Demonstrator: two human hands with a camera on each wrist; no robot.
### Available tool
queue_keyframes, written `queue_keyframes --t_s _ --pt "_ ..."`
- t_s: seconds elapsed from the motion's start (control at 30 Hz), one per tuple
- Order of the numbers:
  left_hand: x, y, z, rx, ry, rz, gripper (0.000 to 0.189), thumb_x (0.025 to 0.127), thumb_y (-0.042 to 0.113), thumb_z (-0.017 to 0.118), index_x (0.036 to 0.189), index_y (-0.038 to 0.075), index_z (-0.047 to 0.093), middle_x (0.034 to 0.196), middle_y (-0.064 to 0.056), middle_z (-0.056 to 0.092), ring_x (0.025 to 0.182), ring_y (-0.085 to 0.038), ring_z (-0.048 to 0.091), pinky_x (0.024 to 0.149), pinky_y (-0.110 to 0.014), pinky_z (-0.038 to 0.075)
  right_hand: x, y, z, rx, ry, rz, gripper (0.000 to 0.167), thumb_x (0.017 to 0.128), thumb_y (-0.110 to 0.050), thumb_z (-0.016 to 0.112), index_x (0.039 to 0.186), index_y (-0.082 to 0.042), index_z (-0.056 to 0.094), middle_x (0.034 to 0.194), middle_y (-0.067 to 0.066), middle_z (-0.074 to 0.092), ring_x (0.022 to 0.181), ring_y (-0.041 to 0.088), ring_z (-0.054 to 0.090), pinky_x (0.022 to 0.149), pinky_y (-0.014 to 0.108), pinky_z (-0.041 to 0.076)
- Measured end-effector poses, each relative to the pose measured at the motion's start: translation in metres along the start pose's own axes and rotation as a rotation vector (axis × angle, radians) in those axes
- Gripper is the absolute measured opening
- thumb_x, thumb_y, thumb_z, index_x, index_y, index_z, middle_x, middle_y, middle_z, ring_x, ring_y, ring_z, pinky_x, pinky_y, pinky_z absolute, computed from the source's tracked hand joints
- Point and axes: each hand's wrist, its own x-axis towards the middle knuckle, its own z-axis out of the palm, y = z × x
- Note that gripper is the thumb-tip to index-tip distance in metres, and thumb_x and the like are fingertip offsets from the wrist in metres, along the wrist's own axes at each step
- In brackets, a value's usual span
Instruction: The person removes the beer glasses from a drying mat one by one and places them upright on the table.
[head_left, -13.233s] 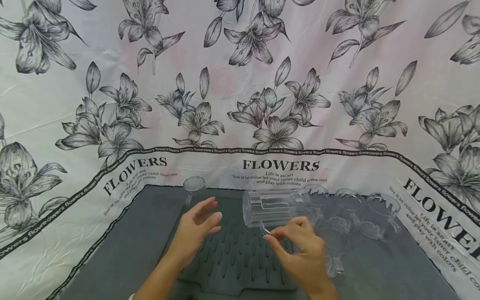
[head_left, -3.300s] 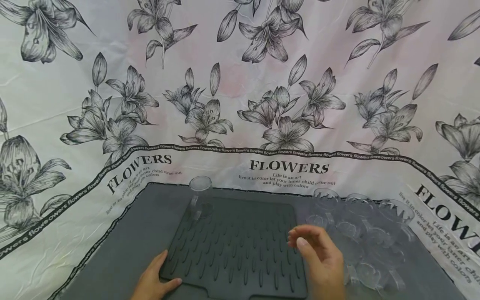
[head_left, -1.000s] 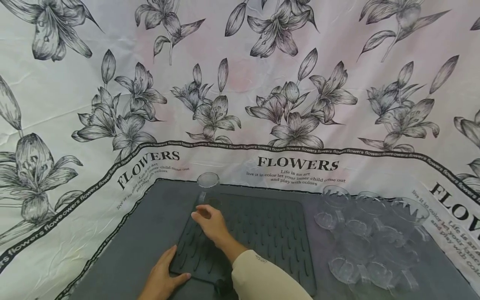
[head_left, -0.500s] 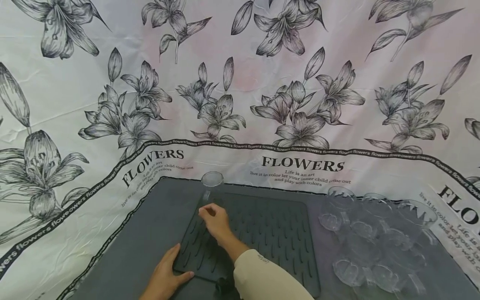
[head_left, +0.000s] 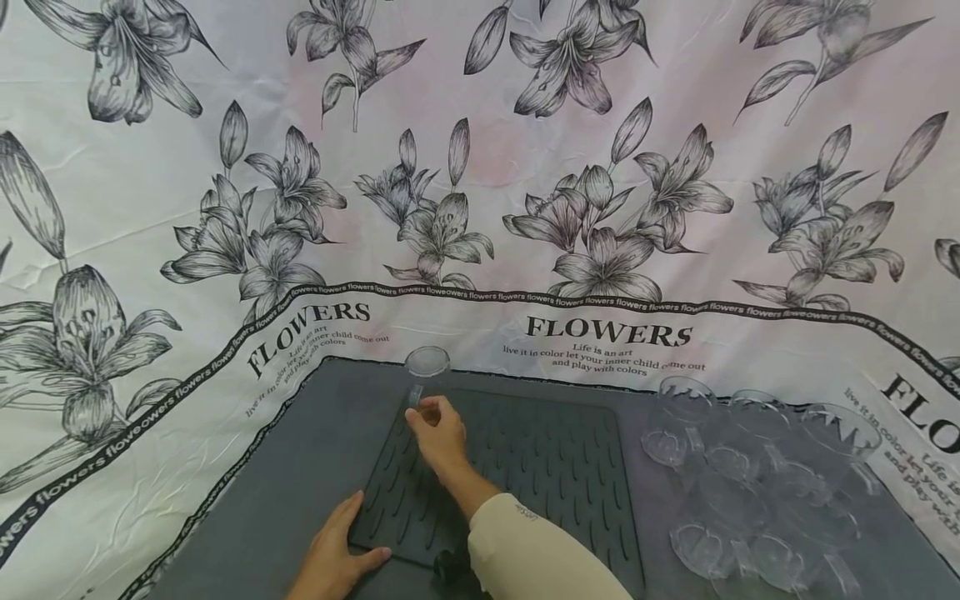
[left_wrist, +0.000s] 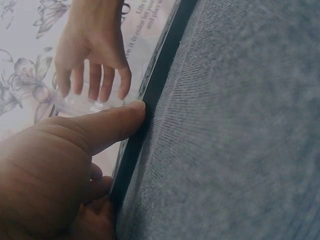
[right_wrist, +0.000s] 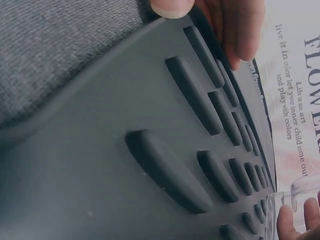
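At the front left corner of the dark ribbed drying mat, my left hand holds the corner, thumb at the front edge and fingers along the left side. My right hand reaches across the mat to the clear mug at its back left. The right fingers hang loosely spread beside the mug's handle; whether they touch it cannot be told. Most of the mug's body is hidden behind this hand.
Several clear mugs with handles stand grouped to the right of the mat. A grey cloth covers the table. A flower-printed curtain rises along the back and sides. A small black object shows under the right sleeve.
A mug my right hand held over the mat is gone from it, and the group at right has grown. That hand crossed left and now edges nearer the handle. My left hand took the mat's corner.
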Motion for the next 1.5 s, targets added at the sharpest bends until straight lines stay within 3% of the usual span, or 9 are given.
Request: queue_keyframes --t_s 0.17,0.33,0.57,0.8,0.97,1.13,1.33,1.5 --pt "-0.001 0.000 0.002 -0.007 0.001 0.008 0.107 0.068 0.039 0.087 0.145 -0.010 0.032 0.144 -0.034 0.032 0.128 -0.053 0.034 0.097 -0.065 0.034 0.003 0.000 -0.002 0.057 -0.108 0.058 0.031 0.091 -0.034 0.069 0.116 -0.016 0.067 0.106 -0.005 0.065 0.102 0.016 0.060 0.085 0.038 0.052" --pt "-0.002 0.000 0.004 -0.009 0.011 0.024 0.105 0.069 0.038 0.087 0.144 -0.011 0.033 0.143 -0.034 0.033 0.127 -0.053 0.035 0.097 -0.065 0.035 0.007 0.000 -0.004 0.093 -0.234 0.122 0.031 0.092 -0.035 0.067 0.118 -0.018 0.067 0.112 -0.004 0.064 0.105 0.017 0.059 0.085 0.040 0.053" --pt "-0.003 -0.001 0.008 -0.004 0.010 0.022 0.103 0.068 0.036 0.088 0.144 -0.010 0.035 0.142 -0.034 0.035 0.127 -0.052 0.036 0.097 -0.064 0.035 0.007 0.002 -0.008 0.137 -0.228 0.119 0.013 0.099 -0.022 0.059 0.105 -0.013 0.064 0.102 0.002 0.064 0.096 0.018 0.062 0.079 0.038 0.055" --pt "-0.004 0.001 0.008 -0.010 -0.004 0.020 0.102 0.069 0.034 0.088 0.143 -0.012 0.034 0.142 -0.035 0.034 0.127 -0.053 0.036 0.097 -0.064 0.035 -0.003 0.002 -0.015 0.211 -0.206 0.058 0.013 0.099 -0.018 0.058 0.101 -0.007 0.062 0.090 0.002 0.065 0.088 0.016 0.063 0.075 0.036 0.056" --pt "-0.002 0.001 0.009 -0.015 0.015 0.042 0.102 0.068 0.034 0.088 0.143 -0.011 0.035 0.142 -0.034 0.035 0.127 -0.052 0.036 0.098 -0.064 0.035 -0.018 -0.013 -0.027 0.267 -0.224 -0.016 0.019 0.100 -0.021 0.057 0.105 -0.003 0.062 0.092 0.005 0.065 0.090 0.019 0.063 0.079 0.038 0.056" --pt "-0.001 0.002 0.007 -0.022 0.026 0.064 0.103 0.069 0.037 0.087 0.143 -0.011 0.035 0.143 -0.034 0.034 0.128 -0.052 0.035 0.098 -0.063 0.035 -0.035 -0.028 -0.044 0.321 -0.255 -0.047 0.016 0.101 -0.016 0.055 0.104 -0.002 0.062 0.093 0.007 0.065 0.093 0.024 0.064 0.081 0.038 0.056" --pt "-0.003 0.001 0.002 -0.014 0.038 0.058 0.102 0.070 0.036 0.087 0.143 -0.011 0.034 0.143 -0.034 0.034 0.128 -0.052 0.034 0.100 -0.062 0.034 -0.059 -0.057 -0.067 0.302 -0.299 -0.081 0.015 0.101 -0.009 0.052 0.100 0.003 0.061 0.093 0.012 0.064 0.095 0.026 0.063 0.084 0.042 0.055" --pt "-0.001 -0.001 0.002 0.005 0.029 0.032 0.103 0.069 0.037 0.087 0.144 -0.010 0.034 0.143 -0.034 0.035 0.128 -0.052 0.034 0.100 -0.062 0.034 -0.073 -0.062 -0.083 0.273 -0.331 -0.141 0.019 0.102 -0.016 0.053 0.101 0.002 0.060 0.094 0.011 0.063 0.095 0.025 0.062 0.084 0.039 0.054"
